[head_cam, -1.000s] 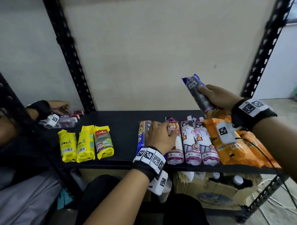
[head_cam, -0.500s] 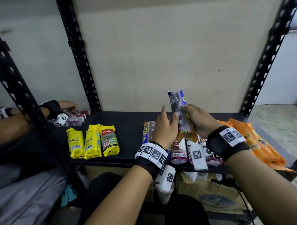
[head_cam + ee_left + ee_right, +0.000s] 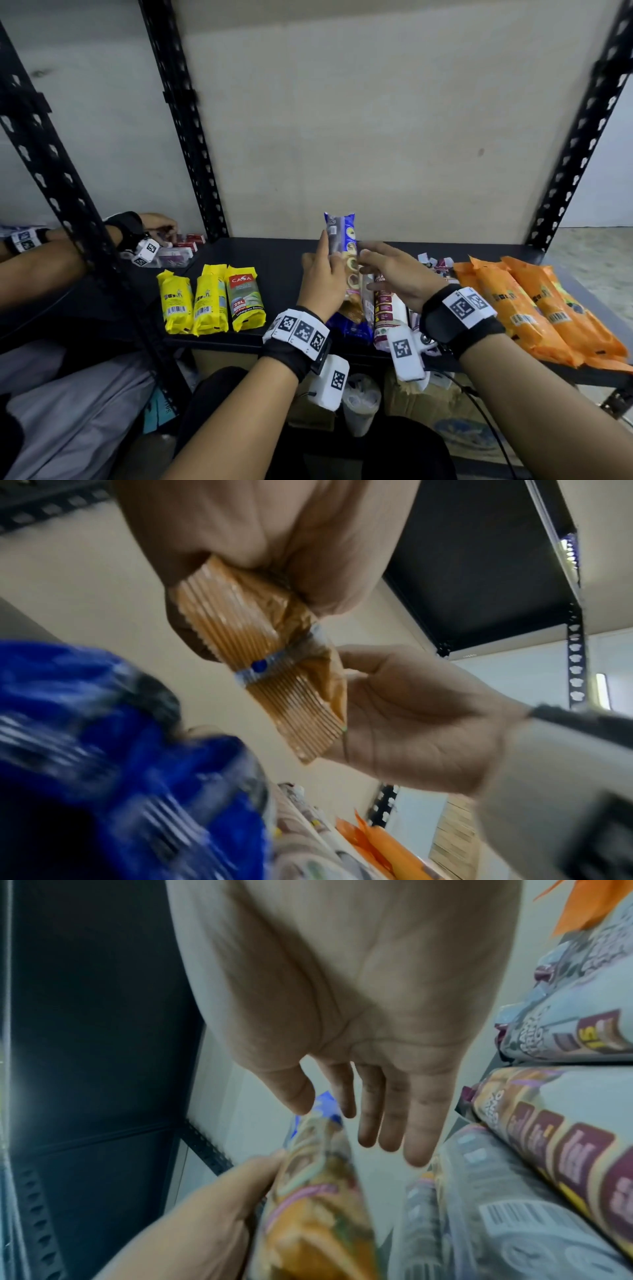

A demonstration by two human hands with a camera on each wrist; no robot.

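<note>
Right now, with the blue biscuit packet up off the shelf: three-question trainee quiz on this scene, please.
1. True or false: the blue biscuit packet lies flat on the black shelf.
2. Which hand grips it? A left hand, B right hand, C neither.
3. How many yellow bin-bag packs lie left of the hands?
Key: 1 false, held upright; 2 A, the right hand's fingers are straight; 3 three.
</note>
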